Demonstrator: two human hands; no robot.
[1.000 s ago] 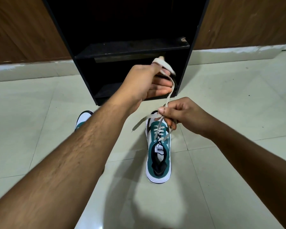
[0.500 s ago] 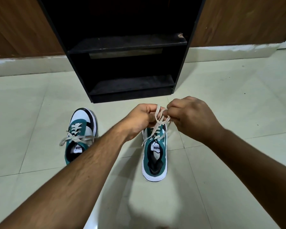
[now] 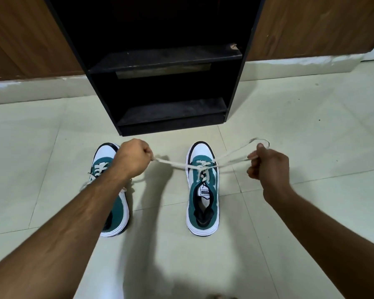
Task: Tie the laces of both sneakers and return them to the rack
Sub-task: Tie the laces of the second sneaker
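Observation:
Two teal and white sneakers stand on the tiled floor, toes toward the rack. On the right sneaker (image 3: 203, 190) the cream lace (image 3: 173, 164) is stretched out sideways from a knot over the tongue. My left hand (image 3: 134, 157) is closed on the lace's left strand, and my right hand (image 3: 268, 164) pinches a loop of the right strand. The left sneaker (image 3: 115, 210) lies partly under my left forearm, its lace ends hanging loose at the side. The black shoe rack (image 3: 166, 113) stands just beyond the shoes with bare shelves.
Wooden panels (image 3: 311, 24) flank the rack on both sides, above a pale skirting strip. Light floor tiles (image 3: 311, 117) spread out to the left, right and front of the shoes.
My hands, which were together over the right sneaker's tongue, have pulled apart sideways, drawing the lace taut. The view has dropped, showing both shoes.

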